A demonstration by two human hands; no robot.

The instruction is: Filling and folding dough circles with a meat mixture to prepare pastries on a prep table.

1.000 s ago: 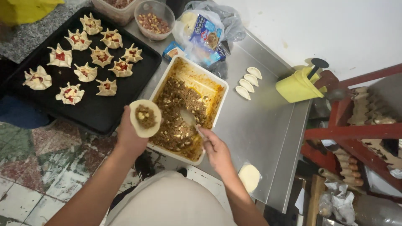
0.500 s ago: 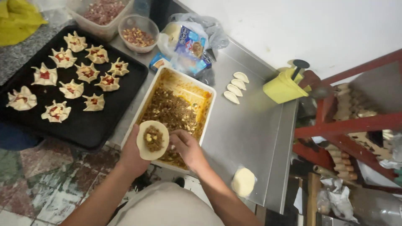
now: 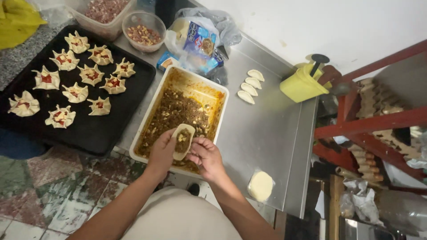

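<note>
Where it lay flat before, the dough round point(image 3: 182, 141) now folds between both hands.

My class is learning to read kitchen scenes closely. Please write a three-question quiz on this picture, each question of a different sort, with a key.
1. True or false: the dough round in the left hand already holds filling.
2. Where do the three folded pastries lie? A) on the black tray B) on the steel counter C) in the white pan
3. Fill in: beside the yellow container stands a red metal ____.

Key: 1 true, brown filling sits on it while the right hand pinches its edge. 2 B. 3 rack.
</note>
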